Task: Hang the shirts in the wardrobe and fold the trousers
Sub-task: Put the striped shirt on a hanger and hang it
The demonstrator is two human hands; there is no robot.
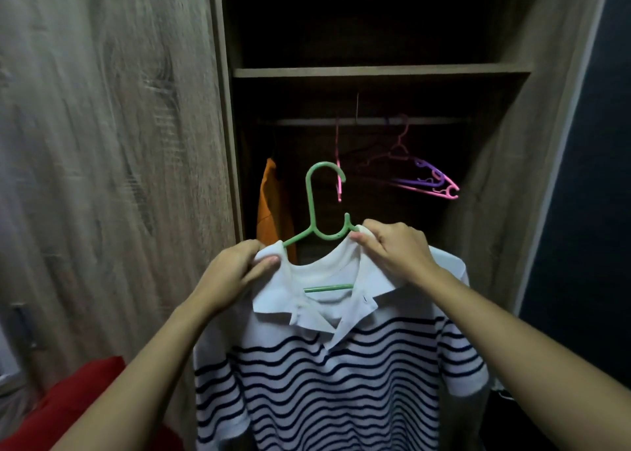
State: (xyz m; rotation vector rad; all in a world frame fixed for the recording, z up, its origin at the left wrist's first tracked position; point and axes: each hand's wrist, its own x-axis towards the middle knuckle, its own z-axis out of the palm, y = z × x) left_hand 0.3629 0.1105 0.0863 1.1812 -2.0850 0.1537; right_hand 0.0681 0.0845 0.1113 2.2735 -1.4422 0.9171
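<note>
A white polo shirt with dark navy stripes (327,375) hangs on a green plastic hanger (316,208), held up in front of the open wardrobe. My left hand (235,266) pinches the shirt's left shoulder at the collar. At the right shoulder, my right hand (392,249) grips the collar next to the hanger's neck. The hanger's hook points up, below the wardrobe rail (365,121) and apart from it. An orange garment (273,208) hangs at the left end of the rail.
Empty pink and purple hangers (423,177) dangle from the rail on the right. A wooden shelf (379,71) runs above the rail. The closed wardrobe door (109,160) fills the left side. Red cloth (75,403) lies at the lower left.
</note>
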